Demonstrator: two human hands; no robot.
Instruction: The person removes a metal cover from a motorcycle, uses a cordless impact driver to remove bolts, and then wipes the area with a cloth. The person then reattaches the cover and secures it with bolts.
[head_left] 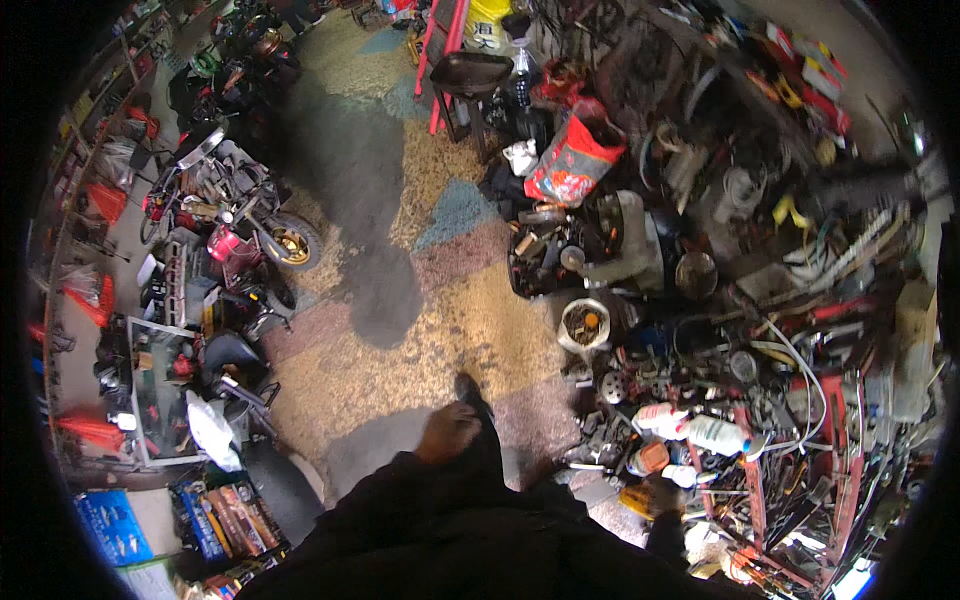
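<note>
In the head view my left hand [448, 432] hangs low in front of my dark-trousered leg, its fingers curled; whether it holds anything is hidden. My dark shoe [466, 385] rests on the patchy coloured floor [410, 370]. My right hand [662, 492], blurred, is low on the right beside a yellow object [637, 500]; I cannot tell whether it touches it. Near that hand lie white plastic bottles [715, 432], an orange-lidded container [650, 457] and a heap of metal parts [610, 445].
Motorbikes [230, 215] and a glass case [160, 390] line the left. Dense clutter fills the right, including a red sack [570, 165], a white bucket [585, 322] and a red metal rack [850, 420]. A dark tray stand [470, 75] stands at the back, beside the strip of floor.
</note>
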